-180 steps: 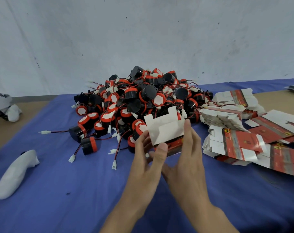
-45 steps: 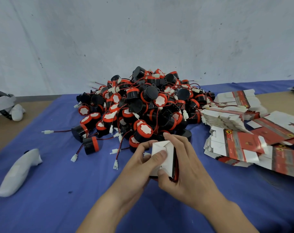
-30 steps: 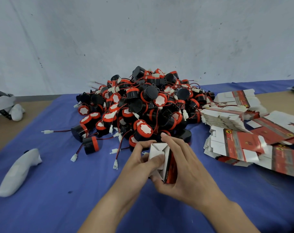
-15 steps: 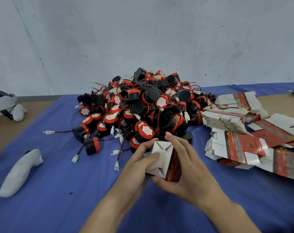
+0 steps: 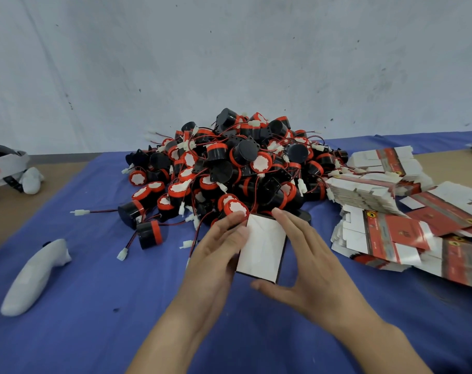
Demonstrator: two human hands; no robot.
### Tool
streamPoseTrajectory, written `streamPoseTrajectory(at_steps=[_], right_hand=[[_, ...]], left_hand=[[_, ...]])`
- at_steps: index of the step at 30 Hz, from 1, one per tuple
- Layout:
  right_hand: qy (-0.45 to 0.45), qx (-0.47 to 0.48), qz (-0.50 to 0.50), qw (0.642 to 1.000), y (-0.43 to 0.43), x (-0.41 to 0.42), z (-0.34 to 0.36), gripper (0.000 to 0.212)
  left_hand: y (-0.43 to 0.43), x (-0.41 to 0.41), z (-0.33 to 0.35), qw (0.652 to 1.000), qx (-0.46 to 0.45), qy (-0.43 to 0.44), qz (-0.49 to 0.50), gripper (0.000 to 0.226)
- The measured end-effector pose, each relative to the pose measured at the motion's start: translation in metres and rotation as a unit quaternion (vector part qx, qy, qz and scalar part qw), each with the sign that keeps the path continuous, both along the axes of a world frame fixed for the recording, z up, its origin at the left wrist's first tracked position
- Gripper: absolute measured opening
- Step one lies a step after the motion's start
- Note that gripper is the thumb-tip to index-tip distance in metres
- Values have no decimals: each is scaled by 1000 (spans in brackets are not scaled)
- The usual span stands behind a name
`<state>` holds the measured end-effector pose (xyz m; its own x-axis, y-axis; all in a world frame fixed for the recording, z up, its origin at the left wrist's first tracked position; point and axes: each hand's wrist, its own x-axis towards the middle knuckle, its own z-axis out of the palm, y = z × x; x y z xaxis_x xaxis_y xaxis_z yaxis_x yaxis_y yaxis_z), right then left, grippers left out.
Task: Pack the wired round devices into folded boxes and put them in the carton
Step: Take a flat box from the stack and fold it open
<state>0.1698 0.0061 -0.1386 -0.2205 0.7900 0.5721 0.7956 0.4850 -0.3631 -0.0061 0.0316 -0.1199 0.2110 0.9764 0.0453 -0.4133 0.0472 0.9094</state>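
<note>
A small folded box (image 5: 262, 247) with a white end face and dark red sides sits between both hands just in front of the pile. My left hand (image 5: 216, 255) presses on its left side and top edge. My right hand (image 5: 307, 260) cups its right side, thumb under the near corner. Behind the box rises a heap of black and red round devices (image 5: 229, 168) with red-black wires and white plugs. To the right lie flat unfolded red and white boxes (image 5: 391, 233) in loose stacks. No carton is in view.
A white controller (image 5: 32, 276) lies on the blue cloth (image 5: 94, 319) at the left. A white headset (image 5: 5, 166) rests at the far left on the bare wooden table. Loose devices (image 5: 148, 233) and plugs trail from the pile's left edge. A grey wall stands behind.
The box's end flaps, open a second ago, now lie flat as one closed white face. Both hands have flattened around the box, which has turned its white end up toward me.
</note>
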Motion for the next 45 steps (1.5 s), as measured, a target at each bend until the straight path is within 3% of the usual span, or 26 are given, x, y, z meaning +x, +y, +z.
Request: streamPoseTrajectory(at_steps=[6, 10, 17, 21, 23, 25, 28, 30, 32, 34, 38, 42, 45], right_hand=[[-23, -1, 20, 1000, 1, 6, -1, 98], [-15, 14, 15, 1000, 0, 8, -1, 97], [-26, 28, -8, 999, 6, 5, -8, 98], [5, -82, 23, 996, 8, 3, -6, 106], [51, -141, 42, 988, 9, 3, -8, 106], [86, -175, 44, 980, 10, 5, -11, 99], [105, -215, 31, 970, 13, 9, -16, 96], [95, -239, 28, 966, 14, 13, -18, 83], [75, -259, 32, 962, 14, 16, -20, 55], [54, -271, 31, 960, 13, 20, -23, 45], [-16, -283, -12, 959, 13, 24, -25, 43], [-10, -287, -18, 958, 15, 28, -26, 58], [-11, -296, -11, 955, 16, 30, -26, 69]], left_hand=[[2, -11, 1, 994, 8, 101, -37, 48], [5, -18, 1, 995, 17, 86, -49, 50], [-3, -14, -1, 978, 109, 171, -49, 30], [-3, -10, -6, 957, 176, 232, 8, 18], [-2, -11, -10, 910, 244, 331, 52, 13], [-2, -13, -14, 829, 327, 448, 73, 31], [-6, -14, -19, 728, 390, 561, 61, 26], [-9, -13, -20, 689, 415, 593, 40, 28], [-11, -10, -20, 665, 436, 607, 6, 27], [-13, -5, -21, 647, 456, 611, -8, 20], [-20, 4, -23, 658, 477, 582, 21, 22], [-25, 2, -16, 735, 461, 487, 103, 27], [-20, -6, -15, 771, 405, 458, 179, 29]])
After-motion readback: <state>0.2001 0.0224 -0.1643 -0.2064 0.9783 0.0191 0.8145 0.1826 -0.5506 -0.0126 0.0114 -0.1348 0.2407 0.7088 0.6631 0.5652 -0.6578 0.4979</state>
